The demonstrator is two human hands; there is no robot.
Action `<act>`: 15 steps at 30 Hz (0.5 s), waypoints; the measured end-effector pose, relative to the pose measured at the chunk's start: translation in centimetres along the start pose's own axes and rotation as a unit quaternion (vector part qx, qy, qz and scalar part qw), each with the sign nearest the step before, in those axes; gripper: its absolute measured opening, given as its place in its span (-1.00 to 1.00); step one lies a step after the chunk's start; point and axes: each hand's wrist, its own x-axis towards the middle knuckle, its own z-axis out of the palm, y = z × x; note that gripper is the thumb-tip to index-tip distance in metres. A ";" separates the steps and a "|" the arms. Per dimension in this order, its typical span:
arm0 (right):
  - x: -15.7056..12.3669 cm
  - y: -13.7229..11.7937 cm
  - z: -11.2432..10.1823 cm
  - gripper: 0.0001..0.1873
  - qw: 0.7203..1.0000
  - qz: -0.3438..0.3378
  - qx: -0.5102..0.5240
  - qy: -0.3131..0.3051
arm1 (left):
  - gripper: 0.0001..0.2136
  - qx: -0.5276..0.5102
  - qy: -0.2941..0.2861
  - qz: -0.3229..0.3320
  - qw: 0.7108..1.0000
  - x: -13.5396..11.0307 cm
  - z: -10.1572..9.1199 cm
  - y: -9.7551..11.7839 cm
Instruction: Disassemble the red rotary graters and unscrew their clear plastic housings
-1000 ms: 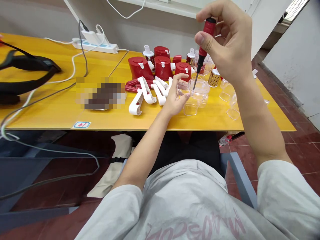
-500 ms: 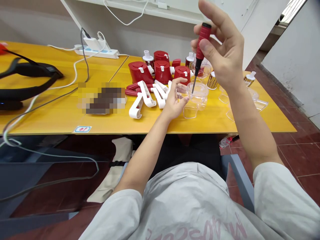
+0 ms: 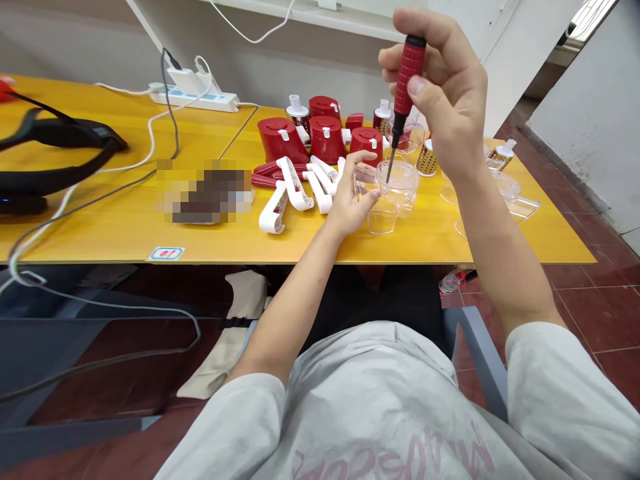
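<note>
1. Nearest zone: a light grey shirt [image 3: 390, 400] with reddish lettering fills the lower area; a blue-grey armrest [image 3: 483, 363] stands to its right.
2. Counter [image 3: 225, 247]: yellow top. A small label [image 3: 167, 253] is fixed at the front edge, left of the arms.
3. Left hand [image 3: 353, 197]: placed at the left side of the clear body, gripping it between thumb and fingers.
4. Clear body [image 3: 406, 193]: transparent part on the counter near the front edge, round open section uppermost, squared section toward the person.
5. Right hand [image 3: 453, 110]: raised above the clear body, fingers and thumb closed around the handle of the screwdriver.
6. Screwdriver [image 3: 410, 75]: red handle with black end; shaft tilted, tip pointing down inside the round section. Tip engagement is too small to tell.
7. Right of the clear body: further transparent parts [image 3: 523, 208], partly hidden by the right forearm.
8. Left of the left hand: white levers [image 3: 295, 185] lie loosely grouped, with red handles [image 3: 264, 179] just behind them.
9. Behind these: red housings [image 3: 327, 141] stand close together; perforated drums [image 3: 427, 160] stand around and to the right of them.
10. Far zone: a white power strip [image 3: 220, 100] lies at the rear left, below a white shelf [image 3: 350, 19].
</note>
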 end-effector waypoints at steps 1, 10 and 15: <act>0.0 0.0 -0.1 -0.66 1.000 -0.005 -0.020 0.005 | -0.30 -0.005 -0.004 -0.007 1.000 0.0 -0.1 0.0; -0.3 -0.6 -0.6 -0.59 0.997 0.031 0.063 -0.044 | -0.28 -0.020 0.006 -0.031 0.999 0.1 -0.2 0.5; -0.1 0.4 0.1 -0.60 0.994 -0.017 -0.106 0.023 | -0.29 -0.022 0.009 -0.037 0.999 0.1 -0.1 0.7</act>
